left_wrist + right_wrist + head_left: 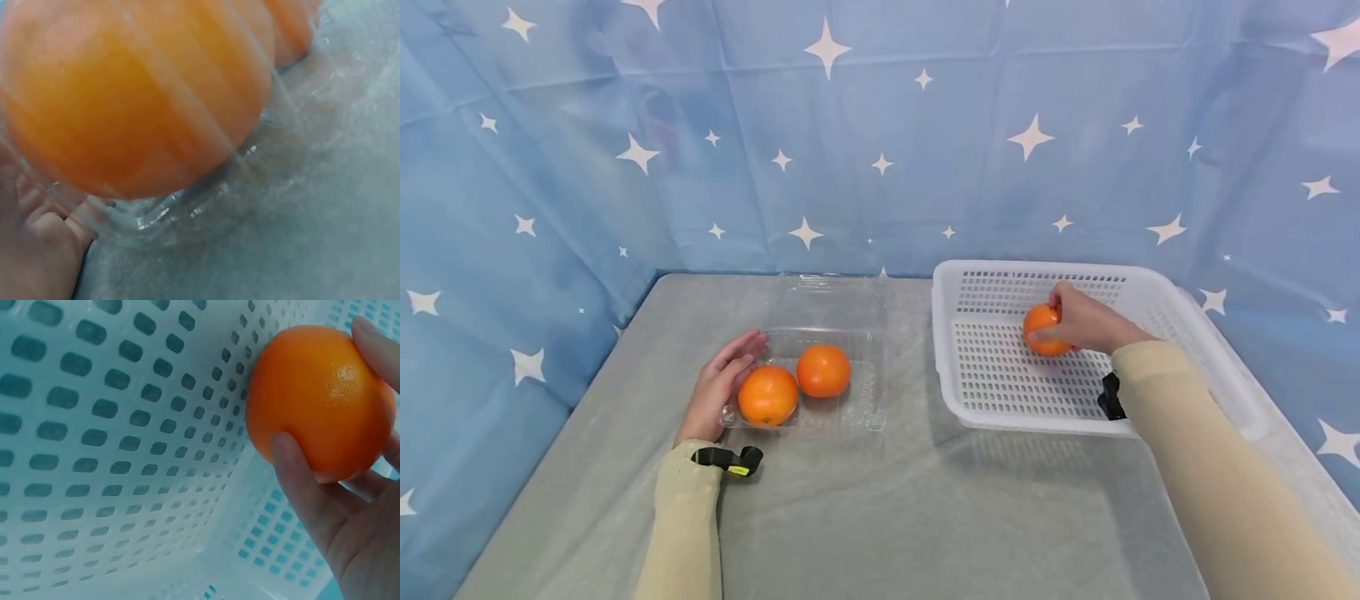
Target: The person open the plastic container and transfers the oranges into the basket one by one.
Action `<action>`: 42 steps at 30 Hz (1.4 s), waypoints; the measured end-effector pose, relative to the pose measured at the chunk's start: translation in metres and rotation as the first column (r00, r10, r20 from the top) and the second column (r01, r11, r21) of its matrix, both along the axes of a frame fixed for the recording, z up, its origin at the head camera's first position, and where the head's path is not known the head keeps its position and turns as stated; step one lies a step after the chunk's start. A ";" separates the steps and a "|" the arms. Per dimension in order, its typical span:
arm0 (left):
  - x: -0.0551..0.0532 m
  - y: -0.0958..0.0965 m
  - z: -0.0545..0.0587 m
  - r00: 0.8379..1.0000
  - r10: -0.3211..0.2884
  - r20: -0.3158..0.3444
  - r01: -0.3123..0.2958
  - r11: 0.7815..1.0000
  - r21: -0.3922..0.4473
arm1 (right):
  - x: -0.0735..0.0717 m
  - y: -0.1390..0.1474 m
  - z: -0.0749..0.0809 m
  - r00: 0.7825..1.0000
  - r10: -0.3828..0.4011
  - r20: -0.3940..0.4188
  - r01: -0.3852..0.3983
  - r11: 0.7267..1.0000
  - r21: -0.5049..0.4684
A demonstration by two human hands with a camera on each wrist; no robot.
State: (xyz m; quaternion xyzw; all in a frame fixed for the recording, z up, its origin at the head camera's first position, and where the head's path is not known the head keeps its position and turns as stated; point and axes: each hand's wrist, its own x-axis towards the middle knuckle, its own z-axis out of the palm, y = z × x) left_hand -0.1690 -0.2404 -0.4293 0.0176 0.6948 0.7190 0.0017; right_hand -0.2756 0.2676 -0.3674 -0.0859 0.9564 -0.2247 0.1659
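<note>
My right hand (1088,322) grips an orange (1039,330) inside the white plastic basket (951,367). In the right wrist view, thumb and fingers close around the fruit's sides, above the perforated floor. On the left stands a clear plastic clamshell box (867,410), its lid (831,302) folded back. Two oranges lie in it: a front-left one (767,395) and a second one (823,370) beside it. My left hand (711,396) rests along the box's left side, fingers loosely extended. Through the clear wall, the left wrist view shows the nearer orange (137,94) close up.
A grey cloth-covered table (880,508) carries both containers, with a gap between them. Behind and at the sides hangs a blue curtain (880,117) with white stars. Black wrist cameras are strapped over both sleeves, the left camera (730,458) near the box's front edge.
</note>
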 end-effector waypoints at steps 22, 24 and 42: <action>-0.001 -0.001 0.003 1.000 -0.010 -0.005 0.010 1.000 -0.013 | 0.008 -0.003 0.000 1.000 -0.008 0.027 0.007 0.999 0.034; -0.001 -0.001 0.003 1.000 -0.008 -0.007 0.008 1.000 -0.014 | 0.008 -0.002 0.000 1.000 -0.008 0.025 0.007 0.999 0.034; -0.001 0.000 0.001 1.000 0.002 0.006 -0.002 1.000 0.017 | 0.011 0.000 0.017 0.993 0.074 -0.090 -0.067 0.995 0.078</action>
